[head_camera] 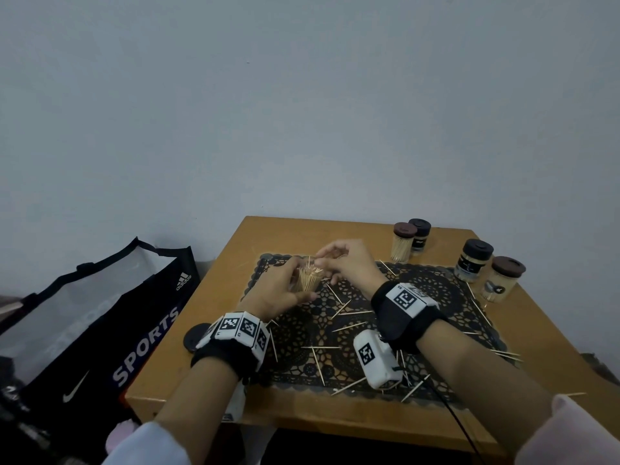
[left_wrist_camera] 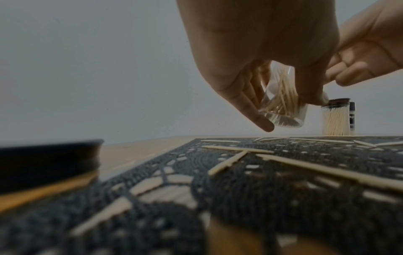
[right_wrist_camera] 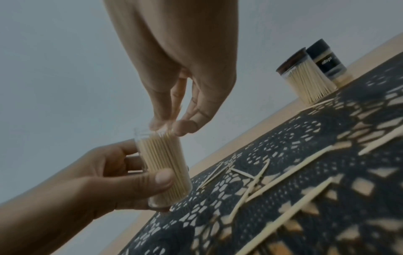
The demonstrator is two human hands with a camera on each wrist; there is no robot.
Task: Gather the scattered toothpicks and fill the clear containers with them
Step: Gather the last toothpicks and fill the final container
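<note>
My left hand [head_camera: 281,293] grips a clear lidless container [head_camera: 307,280] packed with upright toothpicks and holds it just above the black lace mat [head_camera: 432,286]. The left wrist view shows that container [left_wrist_camera: 283,110] tilted, with its base off the mat. My right hand [head_camera: 327,261] is at the container's mouth. In the right wrist view its thumb and fingertips [right_wrist_camera: 185,125] pinch at the toothpick tops at the rim of the container [right_wrist_camera: 163,163]. Several loose toothpicks [head_camera: 349,327] lie scattered over the mat.
Several lidded jars of toothpicks stand at the back right: two [head_camera: 404,243] together, two more [head_camera: 473,260] nearer the right edge. A black lid [head_camera: 196,335] lies on the wooden table [head_camera: 302,233] at the left edge. A sports bag [head_camera: 100,313] sits on the floor to the left.
</note>
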